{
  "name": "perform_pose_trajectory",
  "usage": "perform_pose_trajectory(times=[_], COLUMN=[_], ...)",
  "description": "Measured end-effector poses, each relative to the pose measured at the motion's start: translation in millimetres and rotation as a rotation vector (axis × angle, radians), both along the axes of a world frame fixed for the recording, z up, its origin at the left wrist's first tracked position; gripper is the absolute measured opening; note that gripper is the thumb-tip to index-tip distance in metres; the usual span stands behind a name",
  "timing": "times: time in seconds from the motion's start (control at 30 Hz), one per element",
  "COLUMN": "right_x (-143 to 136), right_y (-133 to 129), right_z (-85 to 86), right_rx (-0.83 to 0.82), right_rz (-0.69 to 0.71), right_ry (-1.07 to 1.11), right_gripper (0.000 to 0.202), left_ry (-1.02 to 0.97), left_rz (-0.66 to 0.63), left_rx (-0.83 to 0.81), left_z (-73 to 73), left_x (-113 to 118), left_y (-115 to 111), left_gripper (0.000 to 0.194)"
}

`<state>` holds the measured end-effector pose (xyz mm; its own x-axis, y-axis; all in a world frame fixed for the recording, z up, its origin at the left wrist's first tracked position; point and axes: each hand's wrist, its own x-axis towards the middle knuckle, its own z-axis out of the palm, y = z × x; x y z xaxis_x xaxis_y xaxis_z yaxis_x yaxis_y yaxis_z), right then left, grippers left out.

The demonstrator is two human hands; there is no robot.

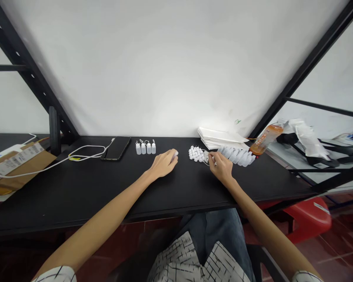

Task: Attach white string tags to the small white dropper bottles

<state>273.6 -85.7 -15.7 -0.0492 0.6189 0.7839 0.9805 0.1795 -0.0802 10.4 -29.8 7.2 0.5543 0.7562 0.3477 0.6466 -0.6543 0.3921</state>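
My left hand (164, 163) is closed around a small white squeeze bottle (175, 154); only part of it shows past my fingers. My right hand (220, 166) has its fingertips pinched together at the right side of a pile of small white caps (195, 153). A small white piece shows at those fingers, perhaps a cap, but it is too small to make out for sure. Just beyond my right hand lie several translucent squeeze bottles (237, 155) side by side. Several capped squeeze bottles (146, 148) stand upright in a row, left of my left hand.
A dark phone (116, 149) with a white cable (90, 146) lies on the black table (106, 192). Cardboard packages (23, 162) sit at the far left. White flat sheets (220, 138) are stacked against the wall, and an orange drink bottle (266, 139) lies tilted at the right.
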Motion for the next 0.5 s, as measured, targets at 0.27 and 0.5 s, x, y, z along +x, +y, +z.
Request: perform_pose_trajectory(times=[0.27, 0.5], right_x=[-15, 8], right_y=[33, 35], right_z=[1.9, -0.2], right_rx=[-0.080, -0.096], right_rz=[-0.008, -0.204], right_ry=[0.354, 0.405], right_gripper=[0.022, 0.027], left_ry=[0.100, 0.123], left_rz=[-0.012, -0.008], left_rx=[0.024, 0.019], left_z=[-1.8, -1.9], left_x=[2, 2], left_y=[-2, 0], left_gripper=[0.020, 0.023])
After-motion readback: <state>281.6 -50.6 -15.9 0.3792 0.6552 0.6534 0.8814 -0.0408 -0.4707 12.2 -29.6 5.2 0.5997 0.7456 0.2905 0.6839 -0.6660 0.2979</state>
